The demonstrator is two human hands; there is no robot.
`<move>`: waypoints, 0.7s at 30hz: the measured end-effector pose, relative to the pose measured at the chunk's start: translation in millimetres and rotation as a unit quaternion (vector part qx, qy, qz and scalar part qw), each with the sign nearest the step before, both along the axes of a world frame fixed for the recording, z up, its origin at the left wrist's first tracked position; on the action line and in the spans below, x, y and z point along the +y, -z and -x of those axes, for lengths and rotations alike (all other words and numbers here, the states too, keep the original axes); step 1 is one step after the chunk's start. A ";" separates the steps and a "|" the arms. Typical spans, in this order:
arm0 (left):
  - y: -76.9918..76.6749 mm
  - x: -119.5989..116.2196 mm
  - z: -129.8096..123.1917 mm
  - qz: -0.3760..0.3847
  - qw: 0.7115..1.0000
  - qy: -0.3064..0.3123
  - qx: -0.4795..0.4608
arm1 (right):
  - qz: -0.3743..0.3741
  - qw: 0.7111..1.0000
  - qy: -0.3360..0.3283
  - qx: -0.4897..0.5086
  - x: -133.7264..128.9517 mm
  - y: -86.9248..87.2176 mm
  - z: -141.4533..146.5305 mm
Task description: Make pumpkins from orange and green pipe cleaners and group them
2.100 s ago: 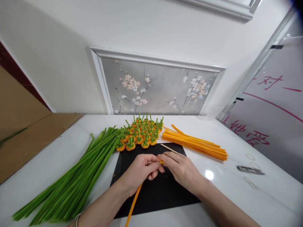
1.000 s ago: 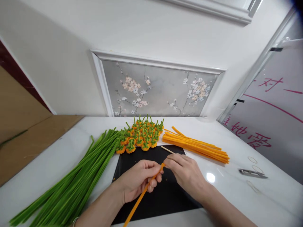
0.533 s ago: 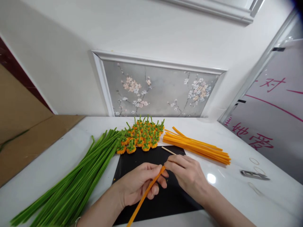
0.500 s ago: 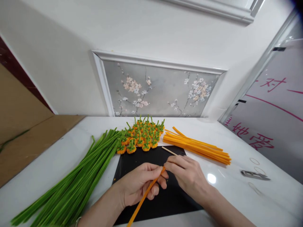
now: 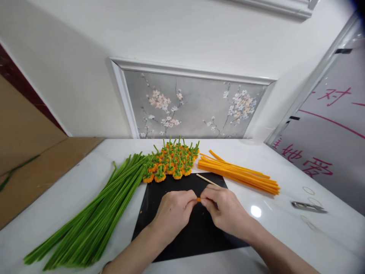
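Observation:
Both hands meet over the black mat (image 5: 182,243), pinching a short orange piece of pipe cleaner (image 5: 199,199) whose bit shows between the fingertips. My left hand (image 5: 174,211) is closed on its left end, knuckles up. From the other side my right hand (image 5: 226,207) grips it with thumb and forefinger. The rest of the pipe cleaner is hidden by the hands. A thin wooden stick (image 5: 207,179) runs behind my right hand, its lower end covered; whether the fingers touch it I cannot tell.
Several small orange pumpkin shapes with green stems (image 5: 171,161) stand behind the mat. Green pipe cleaners (image 5: 97,213) lie to the left, orange pipe cleaners (image 5: 239,173) to the right. Metal thread snips (image 5: 309,206) and thin rubber bands (image 5: 308,190) rest at far right.
My left hand has turned from palm-up to knuckles-up. The long orange tail that hung below it is now out of sight, with only a short bit showing between both hands.

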State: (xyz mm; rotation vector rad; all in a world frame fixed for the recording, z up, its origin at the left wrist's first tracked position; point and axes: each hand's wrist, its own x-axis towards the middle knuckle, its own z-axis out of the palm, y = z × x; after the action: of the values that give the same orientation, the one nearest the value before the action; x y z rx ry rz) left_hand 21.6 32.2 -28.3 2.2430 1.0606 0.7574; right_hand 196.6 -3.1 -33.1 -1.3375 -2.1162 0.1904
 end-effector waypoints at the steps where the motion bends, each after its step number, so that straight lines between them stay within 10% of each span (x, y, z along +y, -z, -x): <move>1: 1.0 0.2 0.3 -0.012 1.000 0.002 0.015 | 0.015 1.000 0.006 0.002 0.3 -0.1 -0.5; 7: 3.7 4.0 2.6 0.003 0.999 -0.002 0.038 | 0.018 1.000 0.012 -0.019 1.3 1.4 -5.5; 15: 9.0 -0.8 2.7 -0.207 0.971 0.029 0.116 | 0.095 0.993 0.033 0.062 0.0 -1.4 2.1; 21: 16.6 -3.4 5.9 -0.309 0.943 0.061 0.112 | 0.413 0.847 -0.054 0.329 7.3 -4.9 -5.5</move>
State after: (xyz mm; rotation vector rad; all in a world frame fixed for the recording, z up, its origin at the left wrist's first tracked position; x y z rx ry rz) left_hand 15.8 28.9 -44.9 2.9571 0.8435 0.8853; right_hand 202.1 4.2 -28.2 -1.2934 -1.5153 1.5180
